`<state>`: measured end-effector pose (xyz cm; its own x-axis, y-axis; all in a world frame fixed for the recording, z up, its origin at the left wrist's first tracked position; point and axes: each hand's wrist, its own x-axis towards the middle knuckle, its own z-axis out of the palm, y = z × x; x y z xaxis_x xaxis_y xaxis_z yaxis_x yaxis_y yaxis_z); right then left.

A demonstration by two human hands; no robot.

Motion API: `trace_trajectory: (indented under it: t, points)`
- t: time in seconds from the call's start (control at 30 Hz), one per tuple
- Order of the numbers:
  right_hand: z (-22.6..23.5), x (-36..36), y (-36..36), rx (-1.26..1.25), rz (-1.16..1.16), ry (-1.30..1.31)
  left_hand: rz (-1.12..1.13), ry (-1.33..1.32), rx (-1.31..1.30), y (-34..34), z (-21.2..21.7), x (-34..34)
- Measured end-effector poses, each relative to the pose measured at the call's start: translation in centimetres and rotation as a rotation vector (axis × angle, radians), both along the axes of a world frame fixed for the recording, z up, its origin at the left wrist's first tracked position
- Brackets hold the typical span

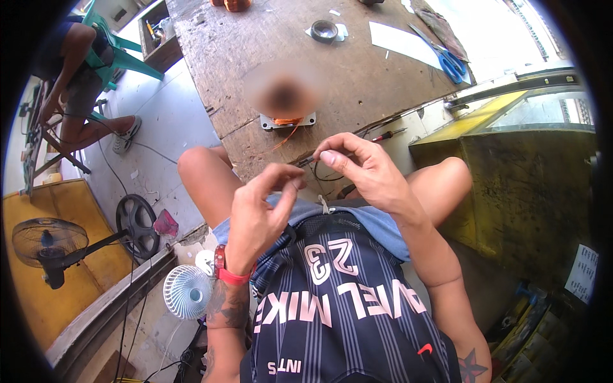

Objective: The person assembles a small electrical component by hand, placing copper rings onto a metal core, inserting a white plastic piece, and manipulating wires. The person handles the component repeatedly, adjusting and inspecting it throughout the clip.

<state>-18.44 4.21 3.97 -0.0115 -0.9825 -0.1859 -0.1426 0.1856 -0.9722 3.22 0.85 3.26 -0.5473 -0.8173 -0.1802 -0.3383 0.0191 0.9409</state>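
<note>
My right hand [361, 169] pinches a thin dark wire [319, 172] between thumb and forefinger, just above my lap. The wire curls in a small loop below the fingers. My left hand [262, 210] is raised beside it, with thumb and fingers curled close to the wire's left end; whether they touch it I cannot tell. A red band sits on my left wrist. Beyond my hands, at the near edge of a worn wooden workbench [255, 57], stands a small metal plate with a copper wire coil [287, 121], partly blurred.
Blue-handled scissors [450, 60], white paper [399, 41] and a tape roll [324, 30] lie on the bench. A red screwdriver [388, 135] lies at its edge. A yellow-green metal box [511, 166] stands at my right. Two fans [188, 290] sit on the floor at left; another person [76, 76] sits beyond.
</note>
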Motion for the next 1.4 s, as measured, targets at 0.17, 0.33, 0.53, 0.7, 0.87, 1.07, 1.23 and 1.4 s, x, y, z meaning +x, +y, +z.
trace_trajectory:
  t: [0.17,0.33,0.53,0.7,0.87,1.07,1.23,1.4]
  points:
    - [-0.6,1.1,0.8,-0.399,0.097,0.547,0.158,0.046,0.026,-0.1,0.1,-1.2]
    - [-0.5,1.5,1.3,-0.572,0.033,0.793,0.251,0.160,0.064,-1.8,0.1,-2.4]
    - [-1.0,0.5,0.2,0.045,-0.006,-0.182,0.028,0.026,0.318,0.6,1.3,-1.1]
    - [-0.8,1.0,0.9,-0.657,0.059,0.757,0.139,0.157,-0.015,-1.5,-0.2,-2.3]
    - [-0.7,0.2,0.4,-0.076,-0.148,0.253,0.284,0.229,0.164,-0.6,-0.4,-2.1]
    - [-1.5,1.1,0.6,-0.492,0.068,0.542,0.277,0.282,0.160,-0.3,-0.4,-1.7]
    - [0.1,-1.0,-0.6,-0.682,-0.046,0.943,0.263,0.093,0.213,-1.6,-0.1,-1.9]
    - [1.4,-3.9,-7.8,-0.873,-0.015,1.163,0.199,-0.284,-0.518,0.3,2.8,-0.7]
